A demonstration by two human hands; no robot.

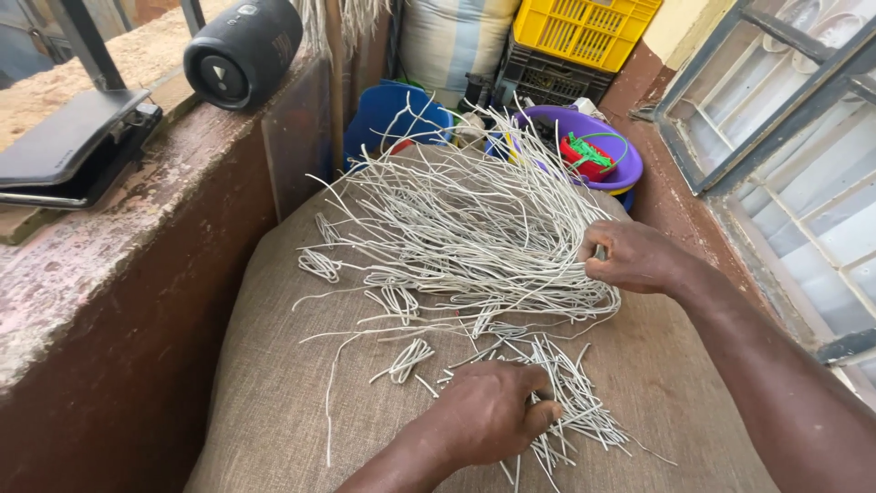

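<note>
Two hands on burlap sack (274, 383), right hand (634, 257) pinching white cord bundle (474, 228), left hand (488, 413) gripping cut cord pieces (579, 402).

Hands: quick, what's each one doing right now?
Left hand: closed, pinching short white strands on the sack.
Right hand: closed, gripping the long strand bundle.

A worn reddish wall (137, 301) with a ledge runs along the left; a grey-framed window (785, 119) stands right; yellow crate (584, 27) and plastic basins (584, 146) sit behind in daylight.
</note>
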